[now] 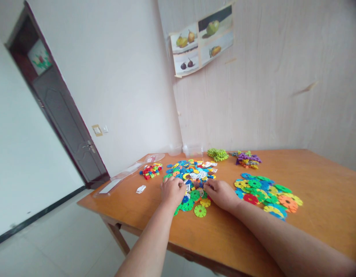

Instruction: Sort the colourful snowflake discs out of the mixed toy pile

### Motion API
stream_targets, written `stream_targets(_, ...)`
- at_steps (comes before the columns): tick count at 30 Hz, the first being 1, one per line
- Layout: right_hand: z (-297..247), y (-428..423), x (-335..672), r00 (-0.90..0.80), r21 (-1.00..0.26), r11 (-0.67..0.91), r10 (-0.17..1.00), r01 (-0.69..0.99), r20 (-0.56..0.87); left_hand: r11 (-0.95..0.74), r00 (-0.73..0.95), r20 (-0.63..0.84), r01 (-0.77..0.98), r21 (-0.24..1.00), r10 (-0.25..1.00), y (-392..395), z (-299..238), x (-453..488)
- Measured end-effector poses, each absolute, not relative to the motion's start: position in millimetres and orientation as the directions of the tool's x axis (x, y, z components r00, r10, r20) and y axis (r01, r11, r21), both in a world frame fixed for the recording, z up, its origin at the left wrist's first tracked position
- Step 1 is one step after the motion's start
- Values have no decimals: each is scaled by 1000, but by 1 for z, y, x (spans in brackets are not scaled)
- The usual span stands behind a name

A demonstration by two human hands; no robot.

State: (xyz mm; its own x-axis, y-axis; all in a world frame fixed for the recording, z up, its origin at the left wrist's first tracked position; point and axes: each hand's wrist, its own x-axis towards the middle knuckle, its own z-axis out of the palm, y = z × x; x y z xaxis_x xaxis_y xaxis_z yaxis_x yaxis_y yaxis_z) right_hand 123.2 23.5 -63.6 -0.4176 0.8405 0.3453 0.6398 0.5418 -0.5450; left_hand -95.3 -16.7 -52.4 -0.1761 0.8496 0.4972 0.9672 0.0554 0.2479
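Note:
A mixed pile (192,169) of colourful plastic pieces, slotted discs and small white printed cards lies in the middle of the wooden table. My left hand (172,189) rests at the pile's left side with its fingers curled together; what they grip, if anything, is hidden. Across from it, my right hand (221,194) is closed in a pinch at the pile's right edge, on something too small to make out. Between the hands lie white cards (198,176) and, nearer me, green discs (194,195) and a lime slotted disc (200,211).
Small red-and-yellow blocks (150,171) and white cards (140,189) lie left. Slotted discs (264,194) spread on the right. Green pieces (217,154) and purple pieces (248,158) sit behind, near clear containers (193,150). Clear lids (120,181) line the table's (325,184) left edge.

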Motion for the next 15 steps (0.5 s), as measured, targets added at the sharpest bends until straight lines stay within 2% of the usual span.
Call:
stream_targets(9,-65,25,124,-423,-537,544,839,644,342,76,-213,535,961,267,818,-16,-52,-104)
stream_targets(12,-66,26,124,-423,-539,544,839,643,342,43,-224,554,947,320,802,-12,-55,-111)
stream_targets(15,-66,26,125,-432,-544,551,834,633,342,-57,-205,588,916,396,782,-8,-58,-117)
